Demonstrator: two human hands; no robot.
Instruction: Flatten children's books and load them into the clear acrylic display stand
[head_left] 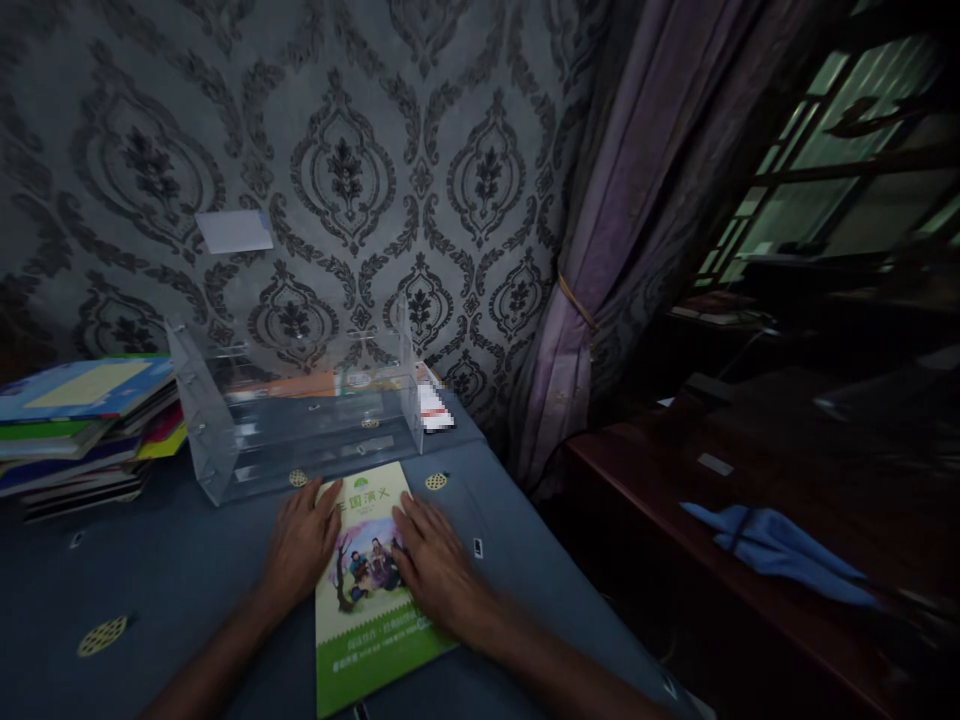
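A green and cream book (367, 610) with an illustrated cover and Chinese characters lies flat, cover up, on the blue-grey tablecloth (195, 620). At its upper left edge rests my left hand (300, 545), fingers stretched forward and the thumb side against the cover. My right hand (439, 565) lies over the book's right edge, its fingers extended onto the cover. Neither hand is wrapped around the book. Just beyond the book stands a clear plastic rack (210, 420) with transparent side panels.
A stack of books (82, 400) sits left of the rack. Behind the rack, an orange item (300, 384) and a partly blurred white item (435, 400) lie near the patterned wall. To the right are a tied purple curtain (574, 320) and a dark red surface holding a folded blue umbrella (780, 550).
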